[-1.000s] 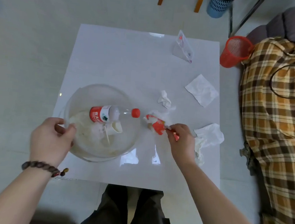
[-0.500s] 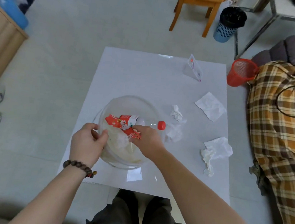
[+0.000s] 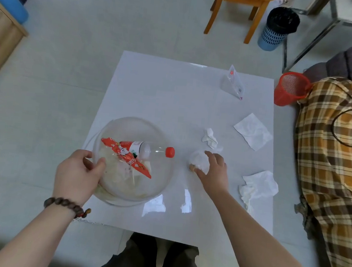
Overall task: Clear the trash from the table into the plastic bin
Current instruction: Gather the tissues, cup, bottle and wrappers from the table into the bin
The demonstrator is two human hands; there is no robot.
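Observation:
A clear plastic bin (image 3: 150,129) stands on the white table (image 3: 174,87) at the near left. Inside lie a bottle with a red cap (image 3: 146,150), an orange-red wrapper (image 3: 126,159) and white paper. My left hand (image 3: 79,172) grips the bin's near-left rim. My right hand (image 3: 212,172) rests over a crumpled clear wrapper (image 3: 198,162) just right of the bin, fingers curled on it. A crumpled tissue (image 3: 209,138), a flat tissue (image 3: 253,131) and a larger tissue (image 3: 257,186) lie to the right. A clear triangular packet (image 3: 233,83) stands at the far right.
A red mesh basket (image 3: 290,89) sits on the floor beside the table's far right corner. A plaid blanket (image 3: 333,156) covers a couch on the right. A wooden chair (image 3: 237,9) and a blue bin (image 3: 276,29) stand beyond the table.
The orange-red wrapper went from the table into the bin. My right hand let it go there and moved right, out of the bin, onto the crumpled clear wrapper. The left hand stayed on the rim.

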